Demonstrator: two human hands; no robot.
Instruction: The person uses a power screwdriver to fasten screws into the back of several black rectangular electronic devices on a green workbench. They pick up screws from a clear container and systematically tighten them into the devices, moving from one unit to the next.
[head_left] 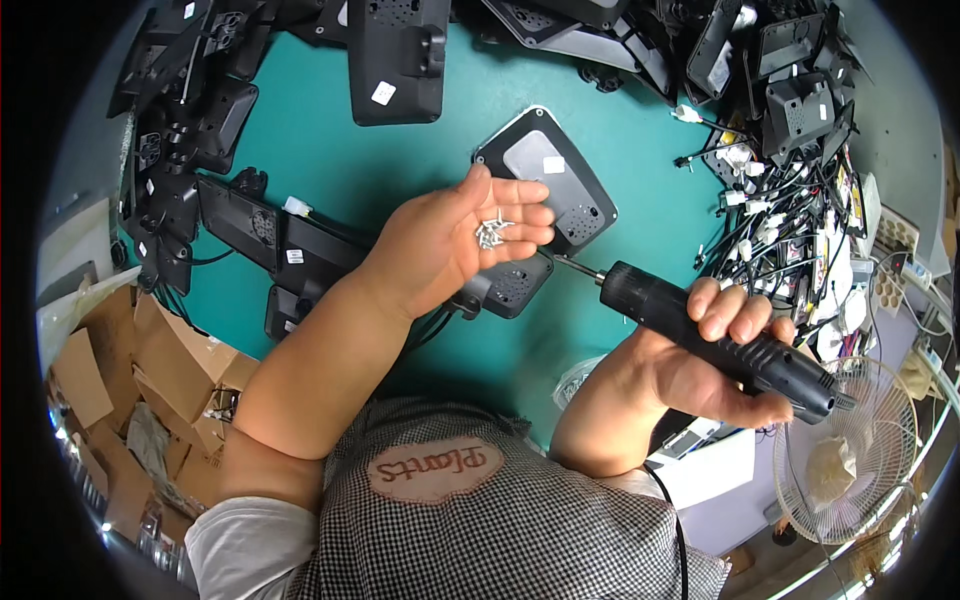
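1. lit brightly and fairly evenly across the green tabletop (320, 125), darkening toward the checked apron (480, 540).
2. glinting sharply off the screws (490, 235) in the left hand (440, 235).
3. sunk into near-black, with little detail, among the plastic housings (222, 118) at upper left.
4. clear enough around the centre, softer toward the desk fan (830, 470).
5. curved by fisheye distortion near the rim, blacked out at the corners.

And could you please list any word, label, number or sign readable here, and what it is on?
Oval patch on the checked apron: reddish lettering, legible, but I won't copy it.
White label on the black panel: too small to read.
Another white label on the upper black housing: too small.
Other labels on black parts at both sides: too small or blurred.
Power screwdriver: none legible.
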